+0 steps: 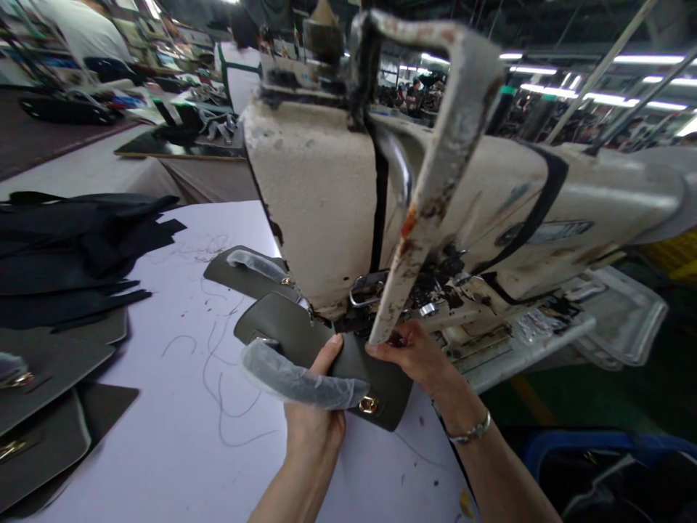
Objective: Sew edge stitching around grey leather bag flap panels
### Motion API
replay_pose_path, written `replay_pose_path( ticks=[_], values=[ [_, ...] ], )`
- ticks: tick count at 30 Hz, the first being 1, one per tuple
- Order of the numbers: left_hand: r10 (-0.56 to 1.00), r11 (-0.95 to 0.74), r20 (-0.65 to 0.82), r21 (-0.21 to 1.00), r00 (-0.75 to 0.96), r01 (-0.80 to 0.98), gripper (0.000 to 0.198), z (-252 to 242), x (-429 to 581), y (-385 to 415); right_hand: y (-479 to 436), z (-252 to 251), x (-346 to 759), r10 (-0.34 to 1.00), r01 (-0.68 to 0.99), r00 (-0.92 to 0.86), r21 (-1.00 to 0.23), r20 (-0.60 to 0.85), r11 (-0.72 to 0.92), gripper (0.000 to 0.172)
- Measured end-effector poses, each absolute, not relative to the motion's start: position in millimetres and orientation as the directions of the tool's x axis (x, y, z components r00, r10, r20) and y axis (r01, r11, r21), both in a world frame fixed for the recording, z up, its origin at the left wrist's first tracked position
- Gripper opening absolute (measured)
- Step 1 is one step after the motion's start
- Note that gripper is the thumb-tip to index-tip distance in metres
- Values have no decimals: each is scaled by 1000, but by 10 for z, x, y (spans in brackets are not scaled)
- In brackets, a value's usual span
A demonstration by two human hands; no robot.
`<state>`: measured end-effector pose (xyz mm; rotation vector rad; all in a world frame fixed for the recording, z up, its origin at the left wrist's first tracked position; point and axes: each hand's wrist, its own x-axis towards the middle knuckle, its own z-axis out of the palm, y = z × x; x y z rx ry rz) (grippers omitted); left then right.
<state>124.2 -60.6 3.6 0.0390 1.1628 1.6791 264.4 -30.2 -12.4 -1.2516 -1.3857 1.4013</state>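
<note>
My left hand (316,407) is closed around a dark olive leather bag panel (305,338), thumb on top, over a plastic-wrapped handle (297,381) with a gold ring (369,404). My right hand (414,356) pinches the panel's far edge under the head of a worn cream sewing machine (327,189), close to the needle area. A silver bracelet (471,432) sits on the right wrist. A second olive panel with a wrapped handle (245,265) lies behind the first one.
Stacks of black pieces (70,247) and olive panels with gold fittings (43,407) lie at the left of the white table (179,436), with loose threads between. A blue bin (599,465) stands lower right. Other workstations and people fill the background.
</note>
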Motion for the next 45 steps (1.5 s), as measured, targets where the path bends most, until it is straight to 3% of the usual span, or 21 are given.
replay_pose_path(
  ticks=[6,15,25,32,38,41,45],
  values=[
    [726,40,-518,689,-452,-724,57,40,1254,-579,-254,-104,2644,953,80,-266,-988,-149,-132,34],
    [735,69,-522,694,-434,-717,49,9,1258,-615,-259,-50,2659,953,118,-270,-987,-140,-111,37],
    [750,36,-485,708,-449,-705,38,13,1197,-541,-291,-115,2590,977,155,-174,-983,-123,-96,33],
    [762,79,-503,698,-408,-712,32,-13,1099,-483,-351,-160,2509,989,160,-119,-985,-87,-67,24],
    [851,112,-430,709,-300,-696,30,-63,958,-410,-437,-237,2435,989,129,-102,-988,-104,-90,36],
    [865,167,-439,710,-244,-684,36,-70,886,-355,-470,-251,2384,993,110,-61,-990,-97,-90,32],
    [874,192,-434,721,-219,-666,29,-48,807,-282,-488,-242,2304,994,124,-26,-987,-102,-98,32]
  ],
)
